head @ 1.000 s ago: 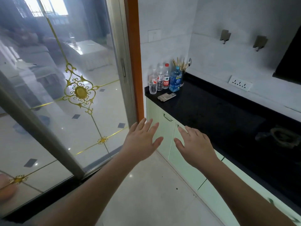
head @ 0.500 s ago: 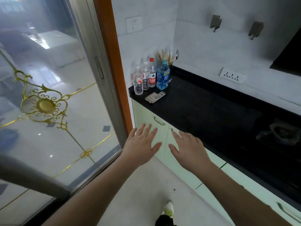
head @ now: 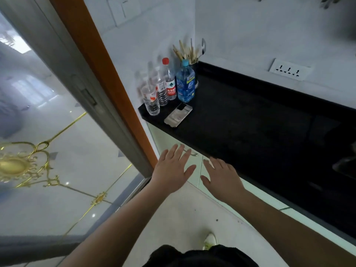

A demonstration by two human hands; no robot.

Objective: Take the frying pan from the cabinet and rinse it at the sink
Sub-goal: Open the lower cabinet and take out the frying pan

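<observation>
Pale green cabinet doors (head: 163, 139) run under a black countertop (head: 250, 122), all closed. A metal handle (head: 192, 152) shows on the nearest door. My left hand (head: 172, 170) reaches out with fingers spread, its fingertips just in front of that handle. My right hand (head: 221, 175) is stretched out beside it, fingers straight, over the seam between two doors. Neither hand holds anything. No frying pan is in view. A dark sink edge (head: 344, 166) shows at the far right.
Several plastic bottles (head: 169, 85), a cup of chopsticks (head: 189, 54) and a flat phone-like case (head: 178, 115) crowd the counter's left corner. A glass sliding door (head: 48, 151) with an orange frame (head: 107, 74) stands at left. My shoe (head: 210, 240) is on the tiled floor.
I have stepped closer to the cabinets and the view has tilted down. Both open hands have moved forward toward the nearest door's handle.
</observation>
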